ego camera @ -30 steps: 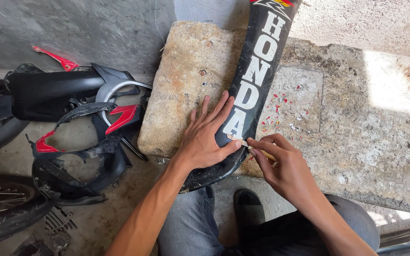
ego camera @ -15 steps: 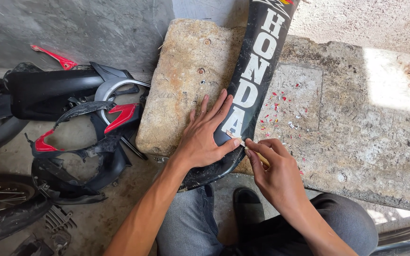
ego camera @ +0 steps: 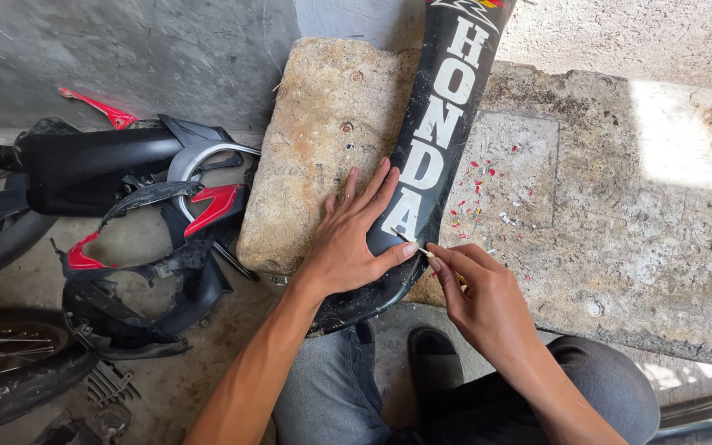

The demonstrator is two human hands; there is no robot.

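Risk: the small blade (ego camera: 412,244) could slip off the white decal edge and gouge the black motorcycle panel (ego camera: 434,156), or nick the left thumb lying just beside the tip. The panel is being pinned on the concrete slab (ego camera: 323,140) by the left hand (ego camera: 354,239), fingers spread flat. The right hand (ego camera: 481,298) is being kept pinched shut on the blade, at the panel's lower end.
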